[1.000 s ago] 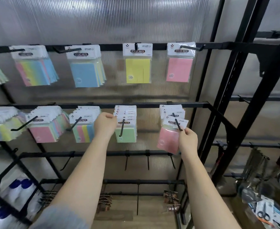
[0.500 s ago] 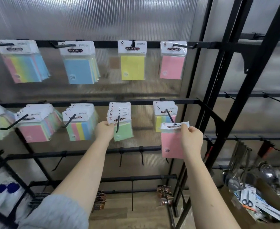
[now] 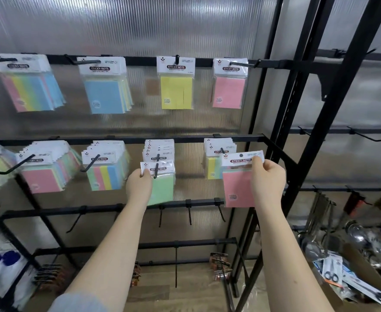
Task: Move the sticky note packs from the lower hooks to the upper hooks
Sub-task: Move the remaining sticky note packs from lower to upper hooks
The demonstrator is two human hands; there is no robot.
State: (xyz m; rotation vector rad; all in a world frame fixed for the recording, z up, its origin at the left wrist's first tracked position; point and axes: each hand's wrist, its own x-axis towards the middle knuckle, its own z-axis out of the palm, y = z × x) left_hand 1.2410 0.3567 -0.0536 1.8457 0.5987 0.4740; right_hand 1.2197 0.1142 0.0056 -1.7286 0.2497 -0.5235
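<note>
Freed from its lower hook, the pink plastic-wrapped sticky note pack (image 3: 238,188) now hangs pinched in the right hand (image 3: 268,182). Left hand (image 3: 139,188) pinches the green pack (image 3: 163,188), still hooked. Lifting comes next.

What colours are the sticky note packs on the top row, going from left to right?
Rainbow-striped sticky note packs → blue sticky note packs → yellow sticky note pack → pink sticky note pack.

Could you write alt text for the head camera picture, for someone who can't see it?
A person's right hand holds a pink sticky note pack free of its hook, while the left hand pinches a green pack still hanging on a lower hook. More packs hang on the upper hooks.
</note>
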